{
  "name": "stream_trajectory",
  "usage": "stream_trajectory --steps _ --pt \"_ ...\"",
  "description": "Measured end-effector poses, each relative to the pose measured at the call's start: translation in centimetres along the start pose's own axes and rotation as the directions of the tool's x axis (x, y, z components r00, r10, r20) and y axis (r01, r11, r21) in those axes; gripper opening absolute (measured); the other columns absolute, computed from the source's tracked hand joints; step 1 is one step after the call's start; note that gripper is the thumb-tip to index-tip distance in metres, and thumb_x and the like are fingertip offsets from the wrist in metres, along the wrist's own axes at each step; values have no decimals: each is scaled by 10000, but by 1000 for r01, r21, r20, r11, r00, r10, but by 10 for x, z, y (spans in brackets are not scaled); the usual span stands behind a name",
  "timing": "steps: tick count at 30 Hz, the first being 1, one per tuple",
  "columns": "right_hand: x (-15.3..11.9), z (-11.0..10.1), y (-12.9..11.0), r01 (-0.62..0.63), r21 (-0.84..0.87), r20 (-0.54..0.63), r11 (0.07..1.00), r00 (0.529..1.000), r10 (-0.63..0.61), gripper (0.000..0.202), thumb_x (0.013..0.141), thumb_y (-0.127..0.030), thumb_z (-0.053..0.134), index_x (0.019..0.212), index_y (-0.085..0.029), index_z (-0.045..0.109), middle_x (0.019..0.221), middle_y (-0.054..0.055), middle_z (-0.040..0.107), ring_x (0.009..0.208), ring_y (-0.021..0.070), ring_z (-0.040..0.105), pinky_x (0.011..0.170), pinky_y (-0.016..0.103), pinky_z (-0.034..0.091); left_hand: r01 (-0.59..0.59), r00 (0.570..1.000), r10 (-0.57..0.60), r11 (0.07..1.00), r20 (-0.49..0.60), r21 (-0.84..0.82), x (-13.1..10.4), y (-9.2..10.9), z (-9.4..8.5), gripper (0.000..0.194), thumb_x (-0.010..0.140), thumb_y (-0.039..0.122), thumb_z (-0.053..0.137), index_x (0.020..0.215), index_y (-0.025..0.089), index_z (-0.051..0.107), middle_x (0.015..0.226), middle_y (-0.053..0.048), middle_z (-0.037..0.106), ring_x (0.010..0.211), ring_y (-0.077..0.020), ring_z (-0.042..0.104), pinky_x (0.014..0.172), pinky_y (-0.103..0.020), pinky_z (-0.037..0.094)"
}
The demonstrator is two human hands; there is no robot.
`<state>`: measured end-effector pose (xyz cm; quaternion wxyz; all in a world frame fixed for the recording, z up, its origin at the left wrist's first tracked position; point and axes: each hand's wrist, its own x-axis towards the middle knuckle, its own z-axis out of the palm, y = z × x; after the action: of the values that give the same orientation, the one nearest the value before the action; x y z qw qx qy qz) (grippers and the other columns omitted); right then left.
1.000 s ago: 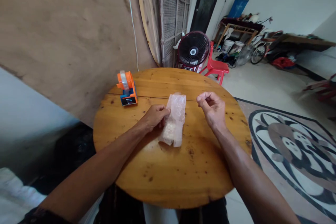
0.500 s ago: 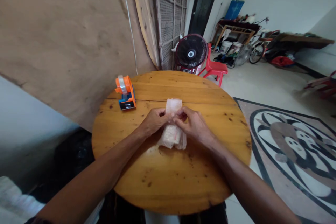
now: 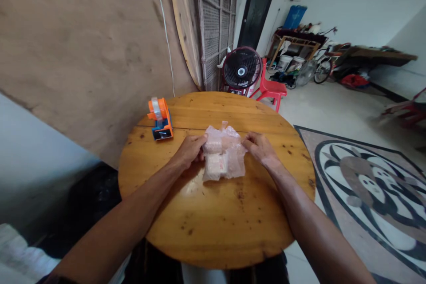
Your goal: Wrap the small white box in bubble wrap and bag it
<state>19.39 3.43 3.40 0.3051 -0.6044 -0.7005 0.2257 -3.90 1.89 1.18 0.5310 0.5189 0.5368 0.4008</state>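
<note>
A sheet of bubble wrap (image 3: pixel 235 164) lies partly unfolded at the middle of the round wooden table. On its left half rests a small pale block-like item (image 3: pixel 216 163) with a bit of red print, seen through or under the film; its kind is unclear. My left hand (image 3: pixel 192 148) grips the left edge of the bubble wrap between thumb and fingers. On the other side, my right hand (image 3: pixel 259 145) pinches the wrap's right edge, with the fingers curled in.
An orange and blue tape dispenser (image 3: pixel 161 120) stands at the table's (image 3: pixel 206 226) back left. Beyond the far edge are a black fan (image 3: pixel 242 71) and a red chair (image 3: pixel 273 86). A brown wall (image 3: pixel 100 44) borders the left side.
My hands were together over the narrow folded bundle. Now they are apart, the right one moved to the right, and the bubble wrap is spread wider.
</note>
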Motion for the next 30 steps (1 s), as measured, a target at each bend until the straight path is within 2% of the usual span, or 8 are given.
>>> stream_trajectory --steps 6,10,13,15,18,22,27,30 --pt "5 4 11 20 57 24 998 999 -21 197 741 -249 528 555 -194 559 530 -5 573 532 136 492 514 252 323 -32 999 32 998 -5 47 -1 0 -2 397 857 473 458 581 187 470 381 44 451 325 -80 373 372 -205 236" --pt "4 12 7 109 265 25 958 992 -120 237 783 -415 587 843 -197 659 792 21 680 703 170 588 632 279 433 -151 987 159 973 -34 175 -2 0 -2 456 870 496 442 537 184 456 397 31 454 385 -96 425 433 -219 285" --pt "2 21 1 173 303 -29 937 985 -172 377 736 -473 674 1008 -214 652 959 46 694 817 195 606 730 313 461 -219 972 234 942 -27 253 -4 1 -1 464 877 497 431 536 183 449 419 36 440 426 -105 427 464 -232 282" --pt "2 27 -2 217 303 -111 928 975 -192 356 737 -474 688 988 -222 655 924 37 688 820 193 600 763 315 456 -283 951 308 904 -27 321 -5 2 0 442 876 478 441 552 178 446 467 41 423 473 -103 408 480 -233 256" --pt "3 32 -5 247 386 -189 889 964 -186 277 804 -491 619 801 -216 654 754 5 634 724 165 564 715 287 440 -346 915 401 840 -48 417 -6 4 0 395 871 440 456 581 172 452 538 42 386 536 -101 371 503 -233 232" --pt "1 29 -14 105 632 -96 768 994 -57 384 780 -539 630 605 -202 567 566 -32 505 538 115 441 554 254 372 -336 919 389 860 -68 385 -4 3 -1 358 860 410 461 599 166 479 582 32 386 580 -108 381 529 -228 266" --pt "0 25 -21 -58 831 1 554 995 102 364 676 -535 724 631 -206 575 593 -37 569 537 114 475 557 250 391 -253 954 284 932 -91 258 -1 3 -3 351 825 430 484 585 175 461 565 32 397 543 -108 373 500 -220 273" --pt "4 24 -18 -70 887 9 456 991 134 340 632 -494 769 652 -209 586 623 -38 605 561 118 516 592 256 420 -264 935 318 920 -159 289 -4 7 -2 270 794 406 540 655 175 514 614 22 487 572 -118 434 528 -222 322"
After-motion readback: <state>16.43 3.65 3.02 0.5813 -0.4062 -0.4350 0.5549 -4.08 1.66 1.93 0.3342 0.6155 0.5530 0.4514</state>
